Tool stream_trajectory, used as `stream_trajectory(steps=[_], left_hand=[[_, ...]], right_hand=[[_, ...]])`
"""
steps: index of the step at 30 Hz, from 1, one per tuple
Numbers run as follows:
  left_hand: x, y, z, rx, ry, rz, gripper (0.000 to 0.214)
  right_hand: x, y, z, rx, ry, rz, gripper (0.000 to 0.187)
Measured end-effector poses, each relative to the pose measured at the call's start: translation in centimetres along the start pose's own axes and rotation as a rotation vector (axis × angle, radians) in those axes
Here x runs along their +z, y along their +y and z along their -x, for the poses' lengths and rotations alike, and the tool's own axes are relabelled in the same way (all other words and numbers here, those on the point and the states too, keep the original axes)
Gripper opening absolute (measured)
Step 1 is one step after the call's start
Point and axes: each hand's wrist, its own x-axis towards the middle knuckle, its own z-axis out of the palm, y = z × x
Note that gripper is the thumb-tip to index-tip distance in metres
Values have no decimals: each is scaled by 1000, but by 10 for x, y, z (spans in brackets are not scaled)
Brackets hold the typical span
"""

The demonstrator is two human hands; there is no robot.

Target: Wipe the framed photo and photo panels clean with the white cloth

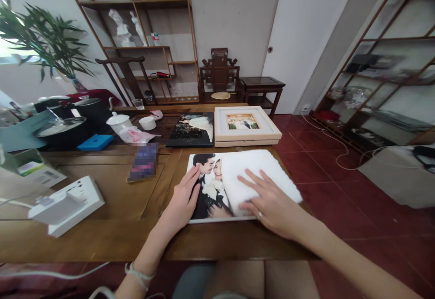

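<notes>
A wedding photo print or panel [212, 195] showing a couple lies flat near the table's front edge. My left hand [183, 195] rests on its left side with the fingers stretched out. Over the right part of the photo lies a white fluffy cloth [272, 167], which hides what is beneath it. My right hand [268, 204] presses flat on this cloth with its fingers spread, a ring on one finger. Behind them are a dark photo panel [192, 129] and a pale framed photo [220, 129] resting on a similar pale piece.
A white power strip [76, 204] with a plugged-in adapter lies at the left. Farther back stand a black pot [63, 131], a blue box [95, 142], a lidded white bowl [118, 121] and a small white cup [147, 122]. The wooden table [122, 240] ends at the right above red floor tiles.
</notes>
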Motion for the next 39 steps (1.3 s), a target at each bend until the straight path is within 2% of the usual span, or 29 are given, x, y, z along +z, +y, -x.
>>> stream_trajectory(steps=[5,7,9,10,15,18,20,23,26,28,30,33,37,39], left_hand=[[1,-1,0,-16,-13,-5,44],[1,-1,0,-11,-17,-8,44],[0,-2,-1,-6,-21,-10,43],[0,-2,-1,-6,-24,-13,43],[-1,0,-1,-3,-29,-18,44],[-1,1,-1,-8,-29,-14,44],[-1,1,-1,-18,-36,-14,43],[0,0,-1,-26,-38,-18,44],[0,-1,-1,-25,-36,-19,44],[0,-1,-1,-22,-33,-15,44],[0,0,-1,-14,-28,-11,43],[-1,0,-2,-4,-37,-7,43],[-1,-1,-2,7,-41,-3,42],[-2,-2,-2,15,-40,-3,43]], right_hand=[[-2,-25,31,-72,37,-31,43],[0,-23,29,-56,30,-38,36],[1,-16,18,-24,11,-46,18],[1,-11,10,-8,6,-52,15],[1,26,-34,62,3,-77,34],[1,36,-43,58,-6,-63,37],[-1,28,-34,47,-38,-55,35],[-8,-2,-1,1,-129,-55,32],[-16,-32,36,-70,-168,-67,13],[-22,-43,51,-119,-172,-86,14],[-27,-45,54,-127,-210,-127,17],[-29,-34,39,-56,-238,-193,27],[-14,-3,1,-14,-79,-218,39],[-4,12,-18,-13,-5,-212,37]])
